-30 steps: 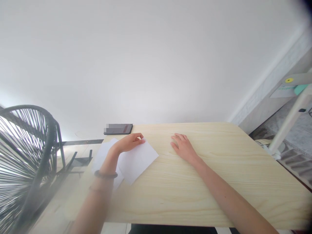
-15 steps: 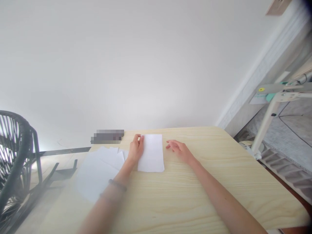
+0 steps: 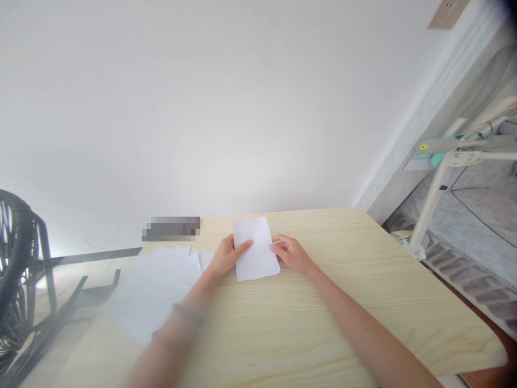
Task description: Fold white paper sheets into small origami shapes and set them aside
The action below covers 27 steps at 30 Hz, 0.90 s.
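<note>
A small white sheet of paper (image 3: 256,253), its lower edge a little uneven, is tilted slightly between my two hands over the wooden table. My left hand (image 3: 229,255) grips its left edge, with the thumb lying on the front and the fingers behind. At the right edge, my right hand (image 3: 290,252) pinches the paper between thumb and fingers. Larger white sheets (image 3: 155,288) lie overlapping on the table to the left, partly covered by my left forearm. Whether the held paper is one layer or folded I cannot tell.
The pale wooden table (image 3: 343,302) stands against a white wall (image 3: 242,108). A blurred-out dark object (image 3: 172,229) lies at its back left. A dark woven chair (image 3: 20,258) is at far left, and a white metal frame (image 3: 434,199) stands beyond the right edge.
My right hand has moved left onto the paper's right edge and closed on it. My left thumb now lies across the front, and the paper has turned slightly.
</note>
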Tool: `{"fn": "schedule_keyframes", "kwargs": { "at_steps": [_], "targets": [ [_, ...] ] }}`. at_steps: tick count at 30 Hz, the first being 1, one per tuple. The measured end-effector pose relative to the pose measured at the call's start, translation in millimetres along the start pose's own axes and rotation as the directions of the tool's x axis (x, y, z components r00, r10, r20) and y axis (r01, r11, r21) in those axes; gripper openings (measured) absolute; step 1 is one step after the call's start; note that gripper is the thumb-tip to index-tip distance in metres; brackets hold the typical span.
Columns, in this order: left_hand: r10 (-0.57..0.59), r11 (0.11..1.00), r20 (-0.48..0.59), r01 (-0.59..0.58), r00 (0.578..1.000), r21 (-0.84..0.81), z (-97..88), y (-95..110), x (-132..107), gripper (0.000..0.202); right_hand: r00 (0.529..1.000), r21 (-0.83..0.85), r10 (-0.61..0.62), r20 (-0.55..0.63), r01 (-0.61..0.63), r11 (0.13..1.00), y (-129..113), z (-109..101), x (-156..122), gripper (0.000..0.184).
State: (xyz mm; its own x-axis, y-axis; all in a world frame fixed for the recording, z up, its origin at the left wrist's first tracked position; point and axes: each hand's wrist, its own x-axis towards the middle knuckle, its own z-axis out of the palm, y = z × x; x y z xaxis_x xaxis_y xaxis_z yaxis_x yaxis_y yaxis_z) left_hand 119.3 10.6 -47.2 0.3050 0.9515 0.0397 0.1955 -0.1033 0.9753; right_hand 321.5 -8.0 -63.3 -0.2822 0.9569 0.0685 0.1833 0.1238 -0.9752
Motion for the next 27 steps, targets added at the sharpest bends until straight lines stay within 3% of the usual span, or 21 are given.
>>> {"fn": "schedule_keyframes", "kwargs": {
  "at_steps": [3,11,21,27],
  "targets": [
    [-0.045,0.998,0.059,0.043,0.997,0.034,-1.6,-1.1,1.5,0.044,1.0,-0.001,0.005,0.016,-0.005,1.0,-0.9,0.0,-1.5,0.031],
    [-0.091,0.993,0.066,0.086,0.994,0.077,-2.2,-0.8,1.4,0.042,0.997,-0.002,0.043,-0.058,-0.043,0.999,7.6,2.2,0.8,0.033],
    [-0.086,0.995,0.199,0.095,0.976,-0.037,-6.5,-3.2,1.7,0.039,1.0,-0.06,0.012,-0.016,-0.013,0.998,-0.5,0.4,-1.7,0.033],
    [-0.095,0.99,0.275,0.12,0.957,-0.074,-8.7,-0.4,-1.0,0.036,1.0,0.005,-0.003,-0.029,0.003,1.0,-0.4,-2.0,-0.6,0.029]
  ]
}}
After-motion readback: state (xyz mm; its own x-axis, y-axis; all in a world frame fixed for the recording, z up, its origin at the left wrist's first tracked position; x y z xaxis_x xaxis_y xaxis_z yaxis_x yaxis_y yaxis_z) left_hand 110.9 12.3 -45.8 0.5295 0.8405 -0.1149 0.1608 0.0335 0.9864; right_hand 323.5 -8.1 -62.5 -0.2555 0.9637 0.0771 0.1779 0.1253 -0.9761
